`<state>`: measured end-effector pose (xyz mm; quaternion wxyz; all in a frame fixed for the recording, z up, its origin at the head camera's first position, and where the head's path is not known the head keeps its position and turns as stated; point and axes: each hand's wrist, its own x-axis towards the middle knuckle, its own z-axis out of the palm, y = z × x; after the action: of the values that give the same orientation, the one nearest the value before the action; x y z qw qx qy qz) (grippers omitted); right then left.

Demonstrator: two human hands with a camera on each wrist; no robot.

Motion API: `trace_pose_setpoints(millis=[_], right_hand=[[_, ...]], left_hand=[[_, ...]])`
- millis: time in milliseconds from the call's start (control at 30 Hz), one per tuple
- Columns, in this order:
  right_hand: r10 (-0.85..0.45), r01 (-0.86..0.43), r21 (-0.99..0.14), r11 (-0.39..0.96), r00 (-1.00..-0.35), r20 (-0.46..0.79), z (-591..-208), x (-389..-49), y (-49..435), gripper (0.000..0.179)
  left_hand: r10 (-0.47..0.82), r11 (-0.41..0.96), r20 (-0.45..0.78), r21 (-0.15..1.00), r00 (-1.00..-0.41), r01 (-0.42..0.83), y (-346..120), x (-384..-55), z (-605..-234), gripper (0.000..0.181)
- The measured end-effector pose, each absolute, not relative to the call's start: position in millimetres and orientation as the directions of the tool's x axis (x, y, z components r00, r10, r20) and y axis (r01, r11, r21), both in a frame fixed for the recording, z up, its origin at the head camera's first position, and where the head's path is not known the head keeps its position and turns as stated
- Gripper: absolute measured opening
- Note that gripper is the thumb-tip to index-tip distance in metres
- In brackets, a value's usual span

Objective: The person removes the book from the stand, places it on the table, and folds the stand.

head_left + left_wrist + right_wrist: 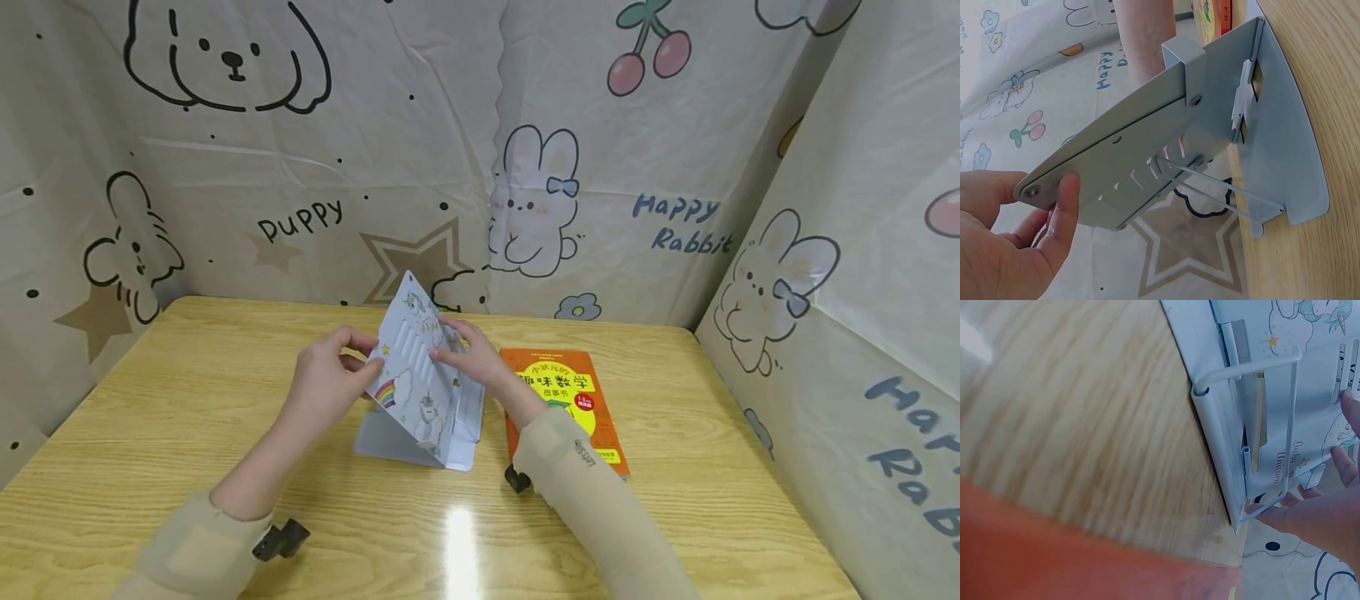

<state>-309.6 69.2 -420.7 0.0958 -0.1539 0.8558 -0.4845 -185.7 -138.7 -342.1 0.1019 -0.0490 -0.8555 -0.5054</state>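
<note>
A unicorn-printed book stand (408, 387) rests its base on the wooden surface (690, 433), its panel tilted up. The left hand (326, 379) pinches a panel corner; the right hand (480, 360) grips the opposite edge. An orange book (558, 387) lies just to the right, before a cartoon-printed cloth (420, 150).

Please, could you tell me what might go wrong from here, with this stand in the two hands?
1. The stand is tilted; I cannot tell whether its rear wire is firmly seated, so it might fold down.
2. The left grip pinches only one corner, which could slip.
3. The right grip has fingers close to the front wire, so they may get caught.
</note>
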Motion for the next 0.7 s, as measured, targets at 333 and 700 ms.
trace_pose_setpoints(millis=[333,700], right_hand=[[-0.384,-0.160,-0.854,0.495,-0.922,-0.051,-423.4,-313.1,72.9,0.065],[-0.404,-0.126,-0.877,0.464,-0.911,-0.083,-425.0,-317.4,75.9,0.063]], left_hand=[[-0.014,0.460,0.201,0.871,-0.980,0.172,-136.2,-181.9,-343.1,0.020],[-0.020,0.408,0.206,0.895,-0.978,0.180,-130.8,-179.0,-345.3,0.021]])
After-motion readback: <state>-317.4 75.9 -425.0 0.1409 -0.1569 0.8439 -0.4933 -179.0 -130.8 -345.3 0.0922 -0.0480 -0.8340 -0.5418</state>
